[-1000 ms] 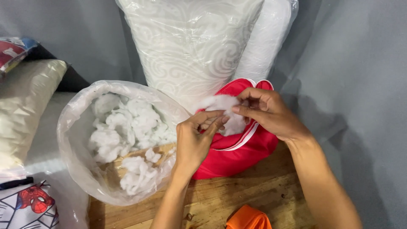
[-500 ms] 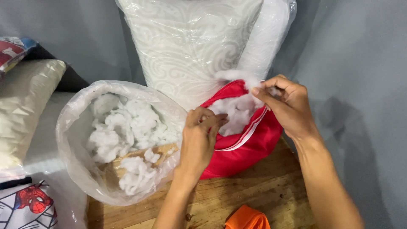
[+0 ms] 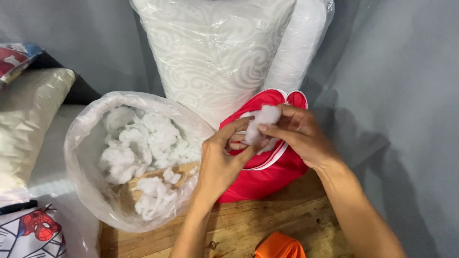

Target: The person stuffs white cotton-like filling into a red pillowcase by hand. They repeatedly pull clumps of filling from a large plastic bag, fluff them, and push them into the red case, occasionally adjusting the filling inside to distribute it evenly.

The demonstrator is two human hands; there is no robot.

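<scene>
Stuffing step in hand: pinching white fibre tuft point(image 3: 260, 122) between left hand point(image 3: 222, 160) and right hand point(image 3: 301, 136) fingers, at red cover point(image 3: 267, 177) opening. Next probably calling for pushing tuft inside.

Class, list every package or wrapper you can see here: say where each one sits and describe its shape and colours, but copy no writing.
Clear plastic bag: left, on the wooden table, round open mouth, holding white stuffing.
Clear plastic wrapper: upright at the back, around a white swirl-patterned pillow.
Second clear wrapper: behind it, right, around a plain white pillow.
No signs or screens.
</scene>
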